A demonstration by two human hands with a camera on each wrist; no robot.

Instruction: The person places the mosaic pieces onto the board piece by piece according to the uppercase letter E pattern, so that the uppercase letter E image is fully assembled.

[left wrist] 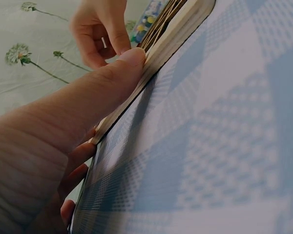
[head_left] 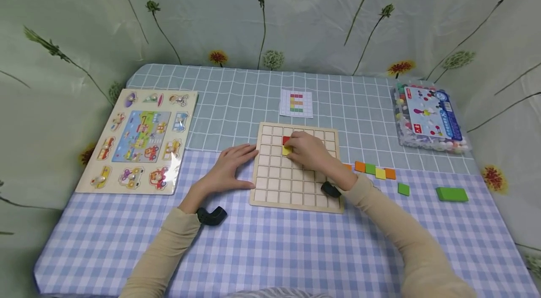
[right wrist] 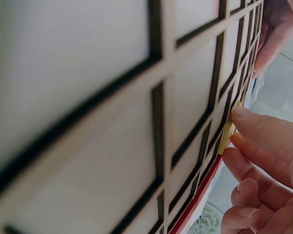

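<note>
A wooden grid board [head_left: 274, 185] lies on the table in the head view. My right hand [head_left: 310, 151] is over its upper middle, pinching a yellow square tile [head_left: 286, 151] between thumb and fingertips. In the right wrist view, the yellow tile [right wrist: 227, 136] stands tilted against the grid, beside a strip of red. A red tile [head_left: 286, 139] sits in the board just above the yellow one; my fingers hide what lies to its right. Along the board's left edge, my left hand [head_left: 230, 168] rests with fingers extended and thumb spread, touching the rim [left wrist: 158, 53].
Beyond the board lies a paper card [head_left: 297, 111] with a coloured grid pattern. Several tiles [head_left: 370, 169] line up to the right, near a loose green tile [head_left: 403, 189] and a green block [head_left: 452, 194]. A picture puzzle [head_left: 181, 143] lies left; a clear box [head_left: 431, 117] stands back right.
</note>
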